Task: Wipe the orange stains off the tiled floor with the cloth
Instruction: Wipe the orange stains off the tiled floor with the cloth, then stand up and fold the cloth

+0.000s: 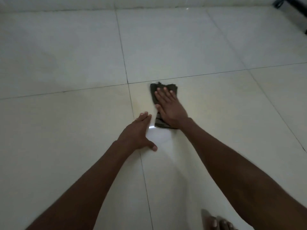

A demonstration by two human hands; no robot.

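A dark folded cloth [153, 89] lies on the pale tiled floor [66, 130], just below a grout line. My right hand [169, 108] presses flat on top of the cloth, fingers spread and pointing away from me. My left hand [139, 131] rests flat on the bare tile to the left of the cloth, palm down, thumb out, holding nothing. A faint yellowish-orange smear [137, 100] shows on the tile left of the cloth, around the vertical grout line. The cloth's middle is hidden under my right hand.
Large glossy tiles stretch all round, with a bright light reflection [159, 135] between my hands. A wall base [99, 5] runs along the far edge. A dark piece of furniture [295, 5] stands at the top right. My toes [221, 224] show at the bottom edge.
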